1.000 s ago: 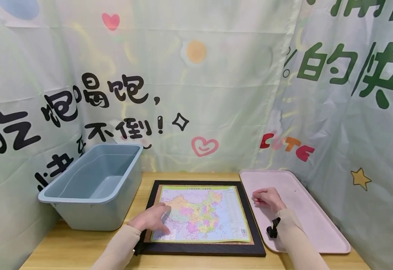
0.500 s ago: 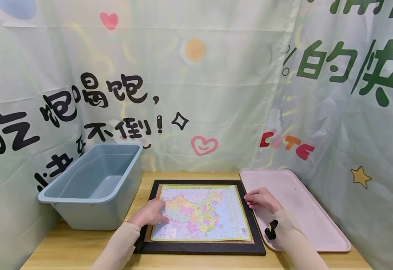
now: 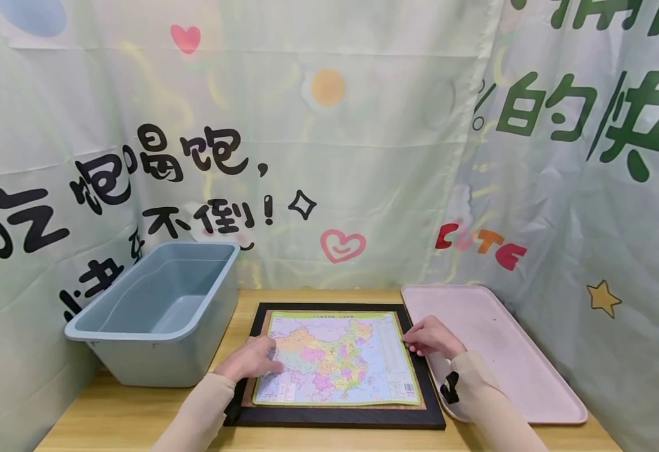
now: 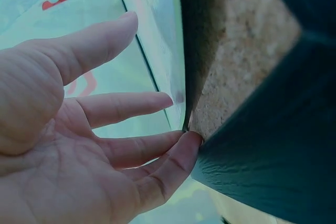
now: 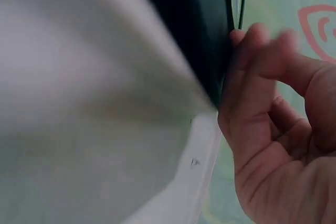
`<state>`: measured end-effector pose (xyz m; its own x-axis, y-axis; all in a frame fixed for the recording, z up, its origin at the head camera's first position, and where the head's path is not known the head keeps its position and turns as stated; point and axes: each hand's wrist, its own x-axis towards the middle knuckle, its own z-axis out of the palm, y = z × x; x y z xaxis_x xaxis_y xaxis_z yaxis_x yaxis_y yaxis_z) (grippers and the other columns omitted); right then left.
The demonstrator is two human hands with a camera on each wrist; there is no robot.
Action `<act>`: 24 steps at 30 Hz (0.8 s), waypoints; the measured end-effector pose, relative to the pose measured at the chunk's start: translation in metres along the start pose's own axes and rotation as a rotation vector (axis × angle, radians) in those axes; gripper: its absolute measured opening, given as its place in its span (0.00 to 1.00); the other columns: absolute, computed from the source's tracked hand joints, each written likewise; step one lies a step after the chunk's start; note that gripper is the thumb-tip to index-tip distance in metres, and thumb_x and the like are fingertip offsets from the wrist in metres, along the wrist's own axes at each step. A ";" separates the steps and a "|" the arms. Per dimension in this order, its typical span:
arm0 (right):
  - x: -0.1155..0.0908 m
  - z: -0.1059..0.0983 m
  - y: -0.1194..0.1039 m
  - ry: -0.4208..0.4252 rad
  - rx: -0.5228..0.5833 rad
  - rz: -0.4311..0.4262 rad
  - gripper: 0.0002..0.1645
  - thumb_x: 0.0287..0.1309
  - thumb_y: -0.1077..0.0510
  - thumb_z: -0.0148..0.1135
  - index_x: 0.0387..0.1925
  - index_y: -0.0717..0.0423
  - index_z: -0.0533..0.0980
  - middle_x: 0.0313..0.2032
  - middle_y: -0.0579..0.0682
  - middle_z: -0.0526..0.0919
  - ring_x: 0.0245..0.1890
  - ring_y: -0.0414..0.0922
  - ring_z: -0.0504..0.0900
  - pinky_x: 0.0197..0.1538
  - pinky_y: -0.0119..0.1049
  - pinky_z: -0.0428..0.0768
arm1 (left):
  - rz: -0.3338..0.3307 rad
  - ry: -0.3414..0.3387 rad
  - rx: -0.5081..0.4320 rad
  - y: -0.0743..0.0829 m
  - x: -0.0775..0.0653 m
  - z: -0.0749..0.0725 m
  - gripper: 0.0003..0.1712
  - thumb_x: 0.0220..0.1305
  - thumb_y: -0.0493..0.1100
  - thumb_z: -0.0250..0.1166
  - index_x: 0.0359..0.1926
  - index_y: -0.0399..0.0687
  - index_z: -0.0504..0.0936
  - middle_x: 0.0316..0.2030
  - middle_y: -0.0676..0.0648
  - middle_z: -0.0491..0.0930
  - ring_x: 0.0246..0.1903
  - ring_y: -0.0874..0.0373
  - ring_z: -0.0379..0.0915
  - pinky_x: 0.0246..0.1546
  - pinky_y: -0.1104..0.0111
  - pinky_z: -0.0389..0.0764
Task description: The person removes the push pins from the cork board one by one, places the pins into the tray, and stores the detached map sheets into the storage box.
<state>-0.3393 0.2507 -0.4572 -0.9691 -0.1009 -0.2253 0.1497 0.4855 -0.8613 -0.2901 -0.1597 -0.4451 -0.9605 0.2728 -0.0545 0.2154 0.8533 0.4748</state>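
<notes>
A colourful paper map (image 3: 323,358) lies over a cork board (image 4: 247,51) with a wide black frame (image 3: 340,415). At the map's left edge my left hand (image 3: 250,359) rests with its fingers spread and fairly straight. Its lower fingertips touch where the paper meets the cork in the left wrist view. The paper edge stands a little off the cork there. My right hand (image 3: 432,336) is over the frame's right side, fingers curled and fingertips bunched right at the map's right edge. In the right wrist view the curled fingers (image 5: 252,108) overlap the frame's edge; no held thing shows.
A deep blue-grey plastic tub (image 3: 137,361) stands on the wooden table (image 3: 108,414) at the left. A flat pink tray (image 3: 533,389) lies to the right, close against the frame. Printed cloth (image 3: 363,157) hangs behind and along both sides.
My right hand has moved left from over the pink tray to the map's right edge. The left hand has shifted slightly left and its fingers lie flatter along the map's edge.
</notes>
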 end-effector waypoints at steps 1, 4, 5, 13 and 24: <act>0.000 0.001 -0.001 0.000 -0.012 0.002 0.08 0.60 0.65 0.63 0.35 0.69 0.83 0.19 0.49 0.81 0.16 0.37 0.74 0.21 0.27 0.74 | 0.002 0.000 0.003 0.000 0.000 0.001 0.13 0.55 0.45 0.74 0.36 0.43 0.82 0.28 0.51 0.76 0.33 0.53 0.66 0.31 0.66 0.68; 0.002 0.003 -0.002 0.008 -0.039 0.010 0.08 0.59 0.64 0.64 0.34 0.67 0.84 0.19 0.48 0.80 0.16 0.36 0.72 0.20 0.25 0.70 | 0.007 -0.003 0.020 0.000 0.000 0.002 0.14 0.53 0.45 0.75 0.36 0.43 0.82 0.31 0.49 0.78 0.38 0.51 0.66 0.35 0.62 0.70; 0.003 0.003 -0.002 0.009 -0.042 0.013 0.08 0.59 0.64 0.65 0.34 0.67 0.84 0.18 0.48 0.80 0.16 0.36 0.72 0.20 0.25 0.69 | 0.008 -0.004 0.033 0.000 0.000 0.003 0.15 0.51 0.45 0.76 0.36 0.43 0.82 0.33 0.48 0.79 0.39 0.50 0.66 0.37 0.61 0.71; 0.003 0.001 -0.004 -0.030 0.014 0.032 0.09 0.59 0.61 0.66 0.37 0.65 0.81 0.22 0.49 0.80 0.21 0.39 0.75 0.26 0.31 0.77 | -0.015 -0.033 0.106 0.003 0.000 0.002 0.21 0.44 0.44 0.81 0.37 0.43 0.81 0.41 0.43 0.79 0.46 0.45 0.68 0.46 0.52 0.74; 0.001 -0.007 -0.004 -0.275 0.152 -0.108 0.33 0.64 0.59 0.63 0.64 0.71 0.62 0.42 0.57 0.84 0.37 0.46 0.86 0.36 0.40 0.85 | -0.007 -0.061 0.126 0.008 -0.002 0.001 0.21 0.47 0.44 0.79 0.39 0.42 0.80 0.37 0.45 0.77 0.42 0.48 0.64 0.43 0.55 0.73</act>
<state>-0.3419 0.2548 -0.4511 -0.8949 -0.3850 -0.2255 0.0965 0.3265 -0.9403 -0.2863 -0.1535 -0.4421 -0.9504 0.2901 -0.1125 0.2331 0.9033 0.3601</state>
